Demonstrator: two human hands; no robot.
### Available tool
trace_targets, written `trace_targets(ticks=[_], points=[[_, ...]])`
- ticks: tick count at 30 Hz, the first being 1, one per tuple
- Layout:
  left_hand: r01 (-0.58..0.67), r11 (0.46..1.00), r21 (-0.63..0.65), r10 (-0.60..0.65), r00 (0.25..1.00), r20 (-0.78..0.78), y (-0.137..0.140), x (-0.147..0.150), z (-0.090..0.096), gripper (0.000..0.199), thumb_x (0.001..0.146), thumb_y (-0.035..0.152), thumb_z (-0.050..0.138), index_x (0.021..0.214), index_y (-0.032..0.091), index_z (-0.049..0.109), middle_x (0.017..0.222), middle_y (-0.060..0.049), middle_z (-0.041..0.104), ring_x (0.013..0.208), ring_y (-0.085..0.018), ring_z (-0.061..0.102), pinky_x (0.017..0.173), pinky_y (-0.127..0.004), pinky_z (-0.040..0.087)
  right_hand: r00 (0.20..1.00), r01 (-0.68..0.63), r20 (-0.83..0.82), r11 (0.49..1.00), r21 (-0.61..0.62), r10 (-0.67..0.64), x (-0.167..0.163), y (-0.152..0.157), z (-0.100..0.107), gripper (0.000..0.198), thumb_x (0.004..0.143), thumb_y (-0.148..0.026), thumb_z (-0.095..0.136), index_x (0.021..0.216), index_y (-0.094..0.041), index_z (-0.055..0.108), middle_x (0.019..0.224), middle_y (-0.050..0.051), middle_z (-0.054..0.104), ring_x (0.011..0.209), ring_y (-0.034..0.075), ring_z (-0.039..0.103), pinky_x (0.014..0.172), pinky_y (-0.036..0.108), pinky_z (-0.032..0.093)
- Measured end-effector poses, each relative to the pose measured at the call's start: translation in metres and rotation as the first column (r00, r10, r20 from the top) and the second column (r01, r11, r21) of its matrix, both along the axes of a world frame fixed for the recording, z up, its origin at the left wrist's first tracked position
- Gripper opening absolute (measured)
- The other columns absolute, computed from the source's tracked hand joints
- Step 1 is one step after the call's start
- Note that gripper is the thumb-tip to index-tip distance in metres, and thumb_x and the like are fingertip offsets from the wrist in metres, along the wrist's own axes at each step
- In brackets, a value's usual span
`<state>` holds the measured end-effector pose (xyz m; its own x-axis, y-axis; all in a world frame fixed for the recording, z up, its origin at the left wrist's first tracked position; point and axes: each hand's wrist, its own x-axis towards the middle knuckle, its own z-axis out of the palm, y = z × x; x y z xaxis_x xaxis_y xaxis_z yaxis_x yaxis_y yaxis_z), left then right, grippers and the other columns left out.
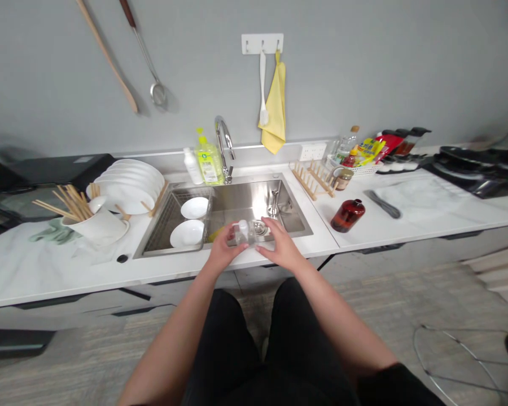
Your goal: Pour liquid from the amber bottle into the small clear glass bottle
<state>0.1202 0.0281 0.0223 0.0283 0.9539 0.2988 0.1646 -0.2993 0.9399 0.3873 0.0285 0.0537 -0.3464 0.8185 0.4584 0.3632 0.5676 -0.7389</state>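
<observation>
Over the front edge of the sink point(301, 230), my left hand point(227, 248) is closed on a small clear bottle point(242, 232) with a whitish top. Its see-through body blurs into the sink behind, so its outline is hard to make out. Just right of it is my right hand point(280, 246), its thumb and fingers spread around the bottle's side; I cannot tell if it touches. In the sink basin, two white bowls point(187, 233) sit in a wire basket point(158, 221) at the left. Behind the bottle shows the drain point(259, 228).
A faucet point(222, 148), yellow-green soap bottle point(209, 160) and white bottle point(193, 166) stand behind the sink. White plates point(131, 180) and a chopstick holder point(101, 225) are left. A wooden rack point(315, 179), brown bottle point(347, 216) and dark grey utensil point(383, 204) are right.
</observation>
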Motion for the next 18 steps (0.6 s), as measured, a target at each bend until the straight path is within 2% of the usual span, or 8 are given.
trace_targets(ticks=[1, 3, 5, 7, 10, 15, 18], points=[[0.02, 1.0, -0.007, -0.02, 1.0, -0.002, 0.005, 0.005, -0.003, 0.089, 0.078, 0.048, 0.103, 0.155, 0.022, 0.068, 0.149, -0.019, 0.076, 0.137, -0.038, 0.073, 0.123, -0.057, 0.055, 0.995, -0.079, -0.061, 0.992, -0.102, 0.073, -0.01, 0.009, -0.005, 0.1, 0.089, -0.05, 0.096, 0.175, -0.03, 0.05, 0.176, 0.017, 0.056, 0.15, 0.041, 0.064, 0.129, 0.061, 0.053], [0.048, 0.998, -0.028, -0.049, 0.999, -0.006, 0.012, 0.008, -0.01, 0.091, 0.078, 0.048, 0.103, 0.158, 0.022, 0.068, 0.148, -0.019, 0.077, 0.134, -0.038, 0.074, 0.121, -0.058, 0.055, 0.968, -0.216, -0.187, 0.933, -0.29, 0.166, -0.02, 0.027, -0.016, 0.11, 0.08, -0.059, 0.101, 0.174, -0.03, 0.05, 0.168, 0.017, 0.063, 0.137, 0.037, 0.073, 0.12, 0.057, 0.061], [0.1, 0.994, -0.035, -0.1, 0.995, -0.006, 0.013, 0.006, -0.015, 0.091, 0.08, 0.047, 0.101, 0.161, 0.023, 0.067, 0.153, -0.019, 0.074, 0.137, -0.039, 0.072, 0.123, -0.057, 0.054, 0.944, -0.288, -0.267, 0.88, -0.377, 0.195, -0.023, 0.038, -0.027, 0.11, 0.073, -0.064, 0.104, 0.166, -0.028, 0.058, 0.155, 0.014, 0.072, 0.128, 0.034, 0.077, 0.116, 0.053, 0.064], [0.182, 0.983, -0.015, -0.181, 0.983, 0.03, 0.012, 0.0, -0.017, 0.088, 0.086, 0.047, 0.098, 0.165, 0.027, 0.066, 0.165, -0.018, 0.068, 0.148, -0.039, 0.067, 0.127, -0.055, 0.051, 0.939, -0.299, -0.283, 0.875, -0.381, 0.197, -0.022, 0.042, -0.033, 0.103, 0.072, -0.063, 0.106, 0.158, -0.027, 0.064, 0.144, 0.012, 0.077, 0.123, 0.032, 0.079, 0.114, 0.051, 0.065], [0.287, 0.957, 0.035, -0.289, 0.95, 0.115, 0.009, -0.005, -0.011, 0.079, 0.095, 0.049, 0.09, 0.167, 0.03, 0.066, 0.173, -0.015, 0.063, 0.159, -0.039, 0.06, 0.133, -0.055, 0.047, 0.953, -0.267, -0.227, 0.909, -0.319, 0.201, -0.02, 0.039, -0.036, 0.093, 0.076, -0.057, 0.105, 0.155, -0.025, 0.068, 0.14, 0.012, 0.079, 0.121, 0.033, 0.079, 0.112, 0.051, 0.065], [0.312, 0.947, 0.07, -0.318, 0.942, 0.107, 0.009, 0.0, 0.003, 0.044, 0.099, 0.049, 0.086, 0.136, 0.026, 0.088, 0.158, -0.014, 0.074, 0.153, -0.038, 0.064, 0.136, -0.057, 0.045, 0.969, -0.247, -0.064, 0.945, -0.215, 0.238, -0.022, 0.036, -0.035, 0.084, 0.081, -0.056, 0.103, 0.153, -0.025, 0.072, 0.139, 0.011, 0.082, 0.122, 0.036, 0.078, 0.111, 0.053, 0.064], [0.274, 0.96, 0.05, -0.278, 0.956, 0.097, 0.009, 0.003, 0.005, 0.04, 0.095, 0.05, 0.091, 0.125, 0.024, 0.091, 0.152, -0.016, 0.077, 0.143, -0.037, 0.071, 0.131, -0.057, 0.05, 0.969, -0.249, -0.057, 0.947, -0.202, 0.242, -0.024, 0.036, -0.036, 0.089, 0.081, -0.057, 0.102, 0.157, -0.023, 0.07, 0.143, 0.013, 0.081, 0.124, 0.035, 0.078, 0.11, 0.05, 0.064]])
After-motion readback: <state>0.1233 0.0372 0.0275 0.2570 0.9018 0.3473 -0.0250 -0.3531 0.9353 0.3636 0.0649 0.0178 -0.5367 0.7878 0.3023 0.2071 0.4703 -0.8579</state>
